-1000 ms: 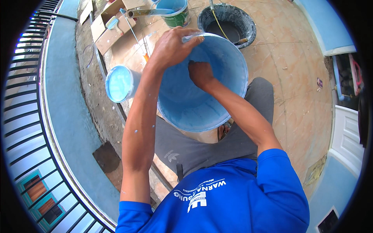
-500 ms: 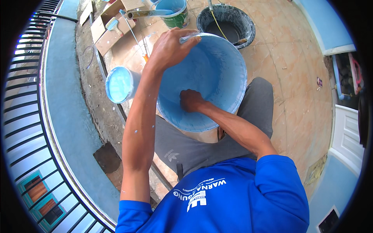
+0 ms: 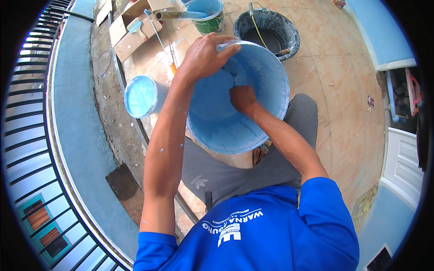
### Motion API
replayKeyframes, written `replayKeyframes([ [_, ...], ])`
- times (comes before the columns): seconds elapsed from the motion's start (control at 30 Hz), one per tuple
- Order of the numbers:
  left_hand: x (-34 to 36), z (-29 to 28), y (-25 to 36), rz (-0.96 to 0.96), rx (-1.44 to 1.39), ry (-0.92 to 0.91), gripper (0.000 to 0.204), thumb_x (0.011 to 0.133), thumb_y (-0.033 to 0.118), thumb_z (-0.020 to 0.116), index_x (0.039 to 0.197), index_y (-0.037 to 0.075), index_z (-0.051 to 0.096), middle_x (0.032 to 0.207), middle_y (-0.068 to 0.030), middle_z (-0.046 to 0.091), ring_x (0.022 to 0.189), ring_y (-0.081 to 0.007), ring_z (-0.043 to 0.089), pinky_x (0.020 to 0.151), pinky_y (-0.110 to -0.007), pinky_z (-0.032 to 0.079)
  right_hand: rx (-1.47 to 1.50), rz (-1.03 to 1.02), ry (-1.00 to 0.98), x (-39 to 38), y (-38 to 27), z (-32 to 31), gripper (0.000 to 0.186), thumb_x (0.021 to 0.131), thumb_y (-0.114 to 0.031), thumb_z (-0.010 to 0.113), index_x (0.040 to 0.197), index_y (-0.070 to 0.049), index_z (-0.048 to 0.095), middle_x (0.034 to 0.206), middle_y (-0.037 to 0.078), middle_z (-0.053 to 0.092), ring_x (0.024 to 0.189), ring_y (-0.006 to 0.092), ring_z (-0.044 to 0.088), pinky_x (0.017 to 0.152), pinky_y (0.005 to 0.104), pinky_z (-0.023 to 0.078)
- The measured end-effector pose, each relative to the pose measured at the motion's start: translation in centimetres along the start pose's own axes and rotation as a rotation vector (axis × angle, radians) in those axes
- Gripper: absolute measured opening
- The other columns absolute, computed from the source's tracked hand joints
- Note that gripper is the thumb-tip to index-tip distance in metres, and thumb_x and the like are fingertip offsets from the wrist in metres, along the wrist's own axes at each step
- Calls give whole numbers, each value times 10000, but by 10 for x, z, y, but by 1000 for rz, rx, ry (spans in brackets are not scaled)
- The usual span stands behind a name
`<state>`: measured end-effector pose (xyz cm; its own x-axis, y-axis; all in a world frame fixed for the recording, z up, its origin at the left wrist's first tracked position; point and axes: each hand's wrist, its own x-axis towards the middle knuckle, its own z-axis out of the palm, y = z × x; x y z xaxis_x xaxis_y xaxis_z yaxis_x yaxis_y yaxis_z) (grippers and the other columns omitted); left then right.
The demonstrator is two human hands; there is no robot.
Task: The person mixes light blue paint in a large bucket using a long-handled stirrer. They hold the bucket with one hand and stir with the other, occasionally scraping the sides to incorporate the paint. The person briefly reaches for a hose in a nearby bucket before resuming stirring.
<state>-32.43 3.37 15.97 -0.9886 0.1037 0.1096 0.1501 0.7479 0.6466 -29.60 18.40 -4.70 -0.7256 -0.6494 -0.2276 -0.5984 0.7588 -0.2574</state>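
Note:
A large blue-coated bucket [image 3: 279,86] is tilted with its mouth toward me, between my knees. My left hand [image 3: 209,55] is closed over its far-left rim, fingers on the edge beside a pale translucent piece. Inside the bucket, my right hand [image 3: 243,98] is in a fist. From that fist a thin-necked tool [image 3: 231,71] with a mottled grey end reaches toward the far wall; its exact kind is unclear and its handle is hidden in my fingers. Light blue paint coats the bucket's inside.
Left of the bucket stands a small tub of blue paint [image 3: 141,95]. Beyond are a green-labelled pail [image 3: 211,23] with a paint-covered stick [image 3: 176,15] across it, a black basin [image 3: 294,38], and a paintbrush [image 3: 136,28] on cardboard [image 3: 129,45]. A metal fence [image 3: 31,131] runs at the left.
My right hand has moved up and to the right inside the bucket, and the grey end of its tool now shows. My left hand keeps its hold on the rim.

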Motion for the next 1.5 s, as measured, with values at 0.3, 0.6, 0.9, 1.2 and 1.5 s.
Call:
replayKeyframes([
  [0.3, -7, -2, -3, -15, 4, 34, 398, 906, 395, 695, 1171, 111, 782, 1126, -232, 736, 1105, -408, 682, 981, -464, 521, 441, 63, -288, -25, -76, 2, 249, 889, -174, 576, 1025, -44, 739, 1016, 224, 741, 980, 412, 717, 893, 491, 568],
  [0.6, -16, -9, -21, -40, -75, 49, 418, 896, 431, 705, 1177, 132, 781, 1123, -228, 736, 1096, -408, 685, 975, -462, 525, 171, 29, 147, 22, -52, -50, 191, 903, -182, 598, 958, -81, 751, 894, 200, 744, 910, 373, 738, 804, 507, 574],
  [0.9, -9, 4, 6, -23, 24, 38, 410, 881, 423, 702, 1165, 139, 789, 1020, -238, 744, 1016, -407, 698, 971, -469, 529, 2, -7, -66, -21, -27, 7, 156, 860, -93, 592, 897, -48, 737, 886, 195, 746, 828, 351, 747, 750, 484, 591],
  [1.2, -14, 0, 6, -41, 34, 103, 405, 872, 404, 713, 1163, 134, 790, 1036, -248, 740, 1037, -408, 691, 970, -468, 528, 331, -259, -139, 3, -56, 28, 242, 900, -155, 565, 960, 13, 728, 955, 227, 739, 992, 458, 693, 920, 500, 550],
  [1.5, -19, -13, -10, -124, 4, 14, 426, 911, 407, 712, 1247, 148, 752, 1280, -201, 692, 1222, -382, 634, 1064, -458, 482, 153, 80, 176, 14, -56, -72, 141, 870, -141, 622, 861, -57, 736, 865, 182, 749, 832, 367, 742, 779, 474, 580],
])
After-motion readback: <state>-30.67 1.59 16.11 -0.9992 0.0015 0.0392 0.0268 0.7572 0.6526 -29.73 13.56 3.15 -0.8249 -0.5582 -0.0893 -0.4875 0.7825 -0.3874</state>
